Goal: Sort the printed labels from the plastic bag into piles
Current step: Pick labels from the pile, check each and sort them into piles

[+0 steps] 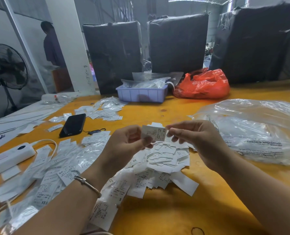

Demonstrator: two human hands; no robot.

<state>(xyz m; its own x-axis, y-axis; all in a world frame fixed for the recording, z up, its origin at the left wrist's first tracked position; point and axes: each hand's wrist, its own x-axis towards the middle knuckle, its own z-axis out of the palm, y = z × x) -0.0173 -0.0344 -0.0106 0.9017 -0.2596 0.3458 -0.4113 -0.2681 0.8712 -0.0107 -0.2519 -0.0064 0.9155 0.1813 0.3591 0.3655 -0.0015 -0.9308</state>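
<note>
Both hands (pixel 159 141) pinch one printed label (pixel 154 134); pile labels (pixel 62 173) read "XS".

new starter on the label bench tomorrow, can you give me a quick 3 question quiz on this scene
1. True or false: both hands hold the same small stack of labels.
2. Which lies nearest the phone?
A. the red bag
B. the power strip
C. the tray
3. Fill in: the big clear bag lies on the person's ____ side.

Key
1. True: the left hand and the right hand both pinch it above the heap.
2. B
3. right
</note>
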